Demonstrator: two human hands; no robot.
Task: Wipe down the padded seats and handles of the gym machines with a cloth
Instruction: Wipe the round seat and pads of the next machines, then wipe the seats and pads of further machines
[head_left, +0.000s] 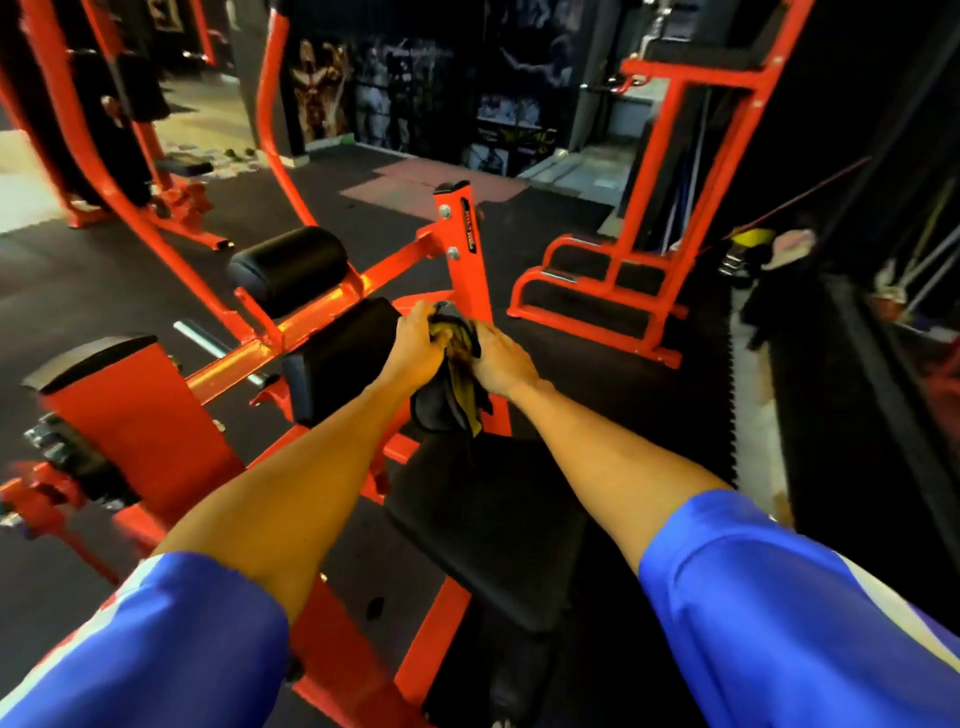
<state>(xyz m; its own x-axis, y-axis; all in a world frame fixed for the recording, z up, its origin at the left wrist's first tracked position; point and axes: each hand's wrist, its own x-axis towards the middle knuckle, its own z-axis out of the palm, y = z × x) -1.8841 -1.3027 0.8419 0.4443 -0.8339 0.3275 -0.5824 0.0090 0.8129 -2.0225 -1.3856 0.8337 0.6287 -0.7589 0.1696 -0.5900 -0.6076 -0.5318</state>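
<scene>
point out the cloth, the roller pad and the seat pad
cloth (442, 409): head view, dark hanging lower fold
roller pad (291, 262): head view, middle of black curved side
seat pad (488, 525): head view, bare black top

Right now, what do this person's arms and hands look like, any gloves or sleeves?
The left hand and right hand are bare: no gloves, watch or rings visible. The left sleeve and right sleeve are shiny blue, ending near the elbows, with a pale stripe on each outer side.

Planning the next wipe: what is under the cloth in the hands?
Below the cloth, gripped by the left hand and right hand, lies the black seat pad. The cloth covers part of the red post behind it.
</scene>
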